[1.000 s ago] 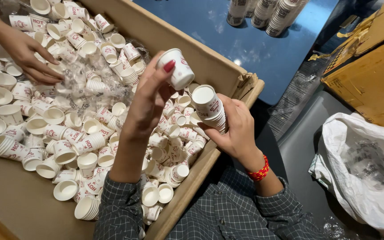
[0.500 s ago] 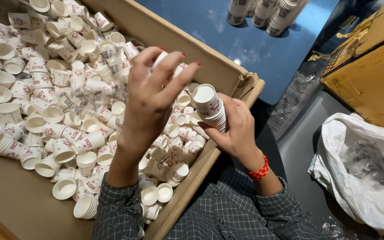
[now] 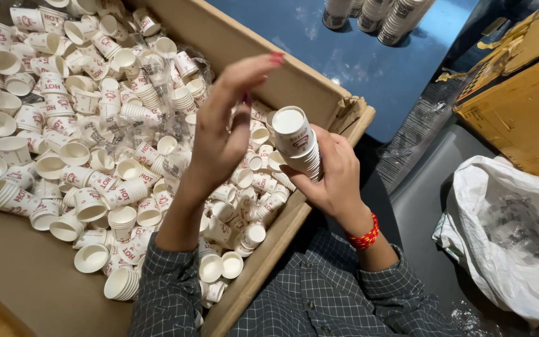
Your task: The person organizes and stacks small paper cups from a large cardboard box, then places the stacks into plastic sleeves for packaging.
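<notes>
left hand now raised, empty; right hand grips cup stack.

Packing workshop (carton of paper cups)

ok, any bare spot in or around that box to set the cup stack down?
Bare cardboard floor shows at the near-left corner of the box, bordered by loose paper cups above and the left sleeve. The blue tabletop beyond the far wall is open up to the standing cup stacks. The rest of the box is packed with cups; right hand holds the stack.
</notes>
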